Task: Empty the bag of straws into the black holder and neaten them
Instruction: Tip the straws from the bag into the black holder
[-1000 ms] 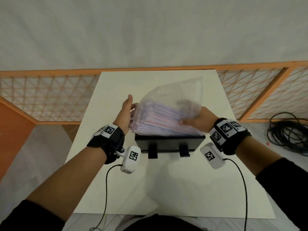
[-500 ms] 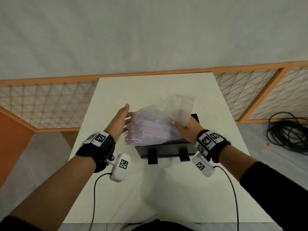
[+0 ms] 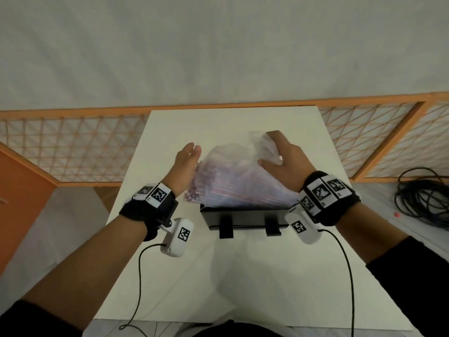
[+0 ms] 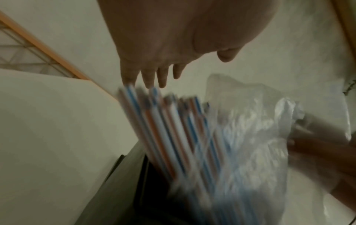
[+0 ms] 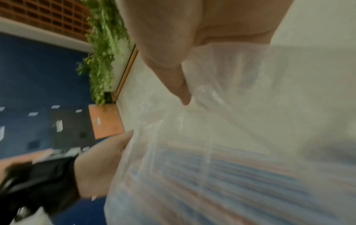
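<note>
The clear plastic bag (image 3: 245, 171) of straws (image 3: 206, 188) lies tilted over the open top of the black holder (image 3: 245, 216), which stands on the white counter (image 3: 243, 276) near its middle. The bag's raised end points away from the person and to the right, while its open mouth slopes down toward the left. From that mouth the striped straws, white with blue and orange lines, jut out past the holder's left edge; in the left wrist view their lower ends reach down into the dark holder.

The right hand (image 3: 284, 164) grips the raised, crumpled end of the bag, its fingers (image 3: 274, 137) curled over the plastic and the thumb pressed against it from the near side. The left hand (image 3: 184, 166) stands edge-on just beside the straw ends, palm facing them, fingers (image 4: 152, 76) straight and close together. Whether the palm actually touches the straws cannot be told, since both wrist views are blurred.

Two black clips (image 3: 226, 226) stick out from the holder's near face. Both wrists wear black bands with printed markers and white camera units (image 3: 178, 237) trailing black cables. Behind the counter runs an orange-framed lattice fence (image 3: 73, 147), and a coil of black cable (image 3: 422, 200) lies on the floor to the right.
</note>
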`<action>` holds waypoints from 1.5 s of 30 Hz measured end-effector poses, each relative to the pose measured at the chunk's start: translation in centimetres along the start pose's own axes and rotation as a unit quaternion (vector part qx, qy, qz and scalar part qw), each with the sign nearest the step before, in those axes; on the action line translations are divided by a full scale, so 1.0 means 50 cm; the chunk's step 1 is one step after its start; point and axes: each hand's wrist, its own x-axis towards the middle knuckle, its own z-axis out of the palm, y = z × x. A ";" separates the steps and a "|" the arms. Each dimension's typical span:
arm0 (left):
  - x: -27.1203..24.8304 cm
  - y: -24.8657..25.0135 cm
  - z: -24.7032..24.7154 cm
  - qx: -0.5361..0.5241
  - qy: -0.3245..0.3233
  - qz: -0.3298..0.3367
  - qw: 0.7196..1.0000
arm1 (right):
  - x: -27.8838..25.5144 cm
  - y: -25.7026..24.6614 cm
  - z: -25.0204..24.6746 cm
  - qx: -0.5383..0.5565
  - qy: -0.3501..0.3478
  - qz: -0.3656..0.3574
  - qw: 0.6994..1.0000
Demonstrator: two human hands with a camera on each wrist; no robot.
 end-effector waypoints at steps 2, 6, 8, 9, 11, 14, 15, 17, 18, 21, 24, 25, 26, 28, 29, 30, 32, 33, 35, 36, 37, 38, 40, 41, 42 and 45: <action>0.002 -0.009 -0.016 -0.001 0.008 0.017 1.000 | -0.012 -0.003 -0.025 -0.022 0.043 -0.032 0.998; 0.014 -0.036 -0.041 0.003 0.000 0.016 1.000 | -0.014 0.016 -0.031 -0.061 0.037 -0.069 0.995; 0.018 -0.043 -0.042 0.003 0.000 0.012 1.000 | -0.019 0.028 -0.027 -0.070 0.038 -0.065 0.995; 0.022 -0.044 -0.044 -0.002 0.005 0.018 1.000 | -0.018 0.028 -0.028 -0.067 0.063 -0.077 0.993; 0.023 -0.045 -0.044 -0.019 0.003 0.017 1.000 | -0.021 0.023 -0.031 -0.074 0.069 -0.081 0.992; 0.014 -0.055 -0.038 -0.019 0.004 0.017 1.000 | -0.024 0.022 -0.043 -0.072 0.127 -0.117 0.982; 0.010 -0.058 -0.035 -0.023 0.004 0.014 1.000 | -0.020 0.022 -0.047 -0.084 0.117 -0.112 0.983; -0.004 -0.060 -0.019 0.014 -0.012 0.026 0.999 | -0.025 0.025 -0.053 -0.117 0.072 -0.064 0.988; -0.007 -0.061 -0.010 0.065 -0.016 0.064 0.996 | -0.025 0.026 -0.053 -0.108 0.082 -0.060 0.989; 0.002 -0.050 0.012 0.154 0.019 0.149 0.977 | -0.030 0.016 -0.063 -0.039 0.100 -0.050 0.993; 0.009 -0.028 0.020 0.191 0.063 0.192 0.961 | -0.044 0.004 -0.053 -0.091 -0.053 -0.043 0.993; 0.008 -0.015 0.021 0.228 0.071 0.224 0.945 | -0.048 -0.002 -0.044 -0.108 -0.075 -0.047 0.990; 0.002 0.000 0.025 0.261 0.074 0.259 0.927 | -0.050 -0.008 -0.037 -0.126 -0.086 -0.050 0.987; -0.017 0.026 0.031 0.286 0.070 0.312 0.903 | -0.040 -0.008 -0.024 -0.151 -0.079 -0.035 0.985; -0.028 0.040 0.032 0.288 0.076 0.335 0.894 | -0.035 -0.005 -0.021 -0.149 -0.059 -0.030 0.987; -0.037 0.048 0.033 0.292 0.084 0.354 0.884 | -0.031 0.002 -0.025 -0.132 -0.031 -0.034 0.990; -0.056 0.063 0.040 0.343 0.068 0.356 0.866 | -0.029 0.014 -0.034 -0.101 0.003 -0.048 0.994; -0.064 0.068 0.047 0.387 0.034 0.337 0.858 | -0.028 0.018 -0.039 -0.091 -0.012 -0.047 0.995; -0.070 0.067 0.068 0.458 -0.045 0.301 0.835 | -0.036 0.013 -0.046 -0.071 -0.040 -0.045 0.996; -0.067 0.062 0.077 0.463 -0.068 0.292 0.834 | -0.037 0.010 -0.045 -0.053 -0.033 -0.057 0.996; -0.061 0.057 0.082 0.443 -0.080 0.286 0.846 | -0.037 0.007 -0.044 -0.045 -0.029 -0.070 0.996; -0.053 0.053 0.084 0.394 -0.084 0.278 0.872 | -0.037 0.011 -0.040 -0.050 -0.041 -0.081 0.995; -0.041 0.054 0.087 0.243 -0.057 0.219 0.943 | -0.040 0.021 -0.029 -0.071 -0.076 -0.080 0.991; -0.036 0.059 0.087 0.175 -0.024 0.177 0.968 | -0.042 0.023 -0.026 -0.066 -0.079 -0.062 0.993; -0.032 0.065 0.088 0.134 0.009 0.135 0.982 | -0.045 0.019 -0.029 -0.048 -0.074 -0.040 0.995; -0.016 0.079 0.082 0.174 0.033 0.077 0.981 | -0.038 0.009 -0.036 -0.012 -0.071 0.020 0.997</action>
